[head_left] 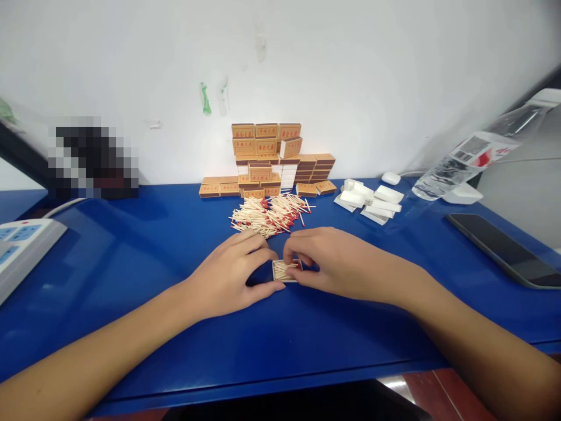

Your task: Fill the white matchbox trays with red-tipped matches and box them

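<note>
A small white matchbox tray (280,279) lies on the blue table, with matches (284,268) inside it. My left hand (239,266) holds the tray's left end between thumb and forefinger. Over the tray's right part is my right hand (333,260), its thumb and curled forefinger closed on matches in the tray; the fingers partly hide them. Just beyond my hands lies a loose heap of red-tipped matches (263,215), touching or close behind my left fingertips.
Stacked matchboxes (267,146) stand against the wall behind the heap. Several white trays (372,202) lie to the right, near a tilted plastic bottle (473,155), a white earphone case (391,178) and a phone (504,248). A white power strip (30,245) sits at left.
</note>
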The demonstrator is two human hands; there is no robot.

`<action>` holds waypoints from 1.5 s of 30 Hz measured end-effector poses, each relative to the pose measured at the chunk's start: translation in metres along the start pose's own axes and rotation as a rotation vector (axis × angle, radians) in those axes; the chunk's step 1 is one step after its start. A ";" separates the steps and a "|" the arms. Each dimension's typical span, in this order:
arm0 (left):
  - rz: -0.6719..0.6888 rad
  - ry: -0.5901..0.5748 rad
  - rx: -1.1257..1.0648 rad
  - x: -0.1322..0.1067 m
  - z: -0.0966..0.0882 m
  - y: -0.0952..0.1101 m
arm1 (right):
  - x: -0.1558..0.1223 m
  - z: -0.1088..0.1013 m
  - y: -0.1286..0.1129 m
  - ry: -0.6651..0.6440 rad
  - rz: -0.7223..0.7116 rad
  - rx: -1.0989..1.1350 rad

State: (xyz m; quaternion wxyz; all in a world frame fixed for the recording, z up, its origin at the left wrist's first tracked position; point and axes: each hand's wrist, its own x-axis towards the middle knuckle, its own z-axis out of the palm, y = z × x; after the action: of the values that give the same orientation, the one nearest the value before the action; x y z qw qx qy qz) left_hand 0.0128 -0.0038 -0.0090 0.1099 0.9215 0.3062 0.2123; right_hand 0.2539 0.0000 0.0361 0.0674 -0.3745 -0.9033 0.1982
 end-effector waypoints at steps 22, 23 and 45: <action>0.015 -0.005 -0.001 0.000 -0.001 0.000 | 0.002 0.002 -0.001 -0.041 0.000 0.048; 0.015 -0.003 0.000 0.000 -0.001 0.000 | 0.002 0.002 -0.001 -0.043 -0.004 0.047; 0.017 -0.005 0.002 -0.001 -0.001 -0.001 | 0.006 0.009 0.002 0.043 -0.037 0.035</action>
State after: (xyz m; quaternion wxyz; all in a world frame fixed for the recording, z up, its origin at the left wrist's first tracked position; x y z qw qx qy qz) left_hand 0.0116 -0.0032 -0.0090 0.1079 0.9246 0.2983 0.2107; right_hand 0.2489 0.0026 0.0273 0.0970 -0.3607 -0.9048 0.2044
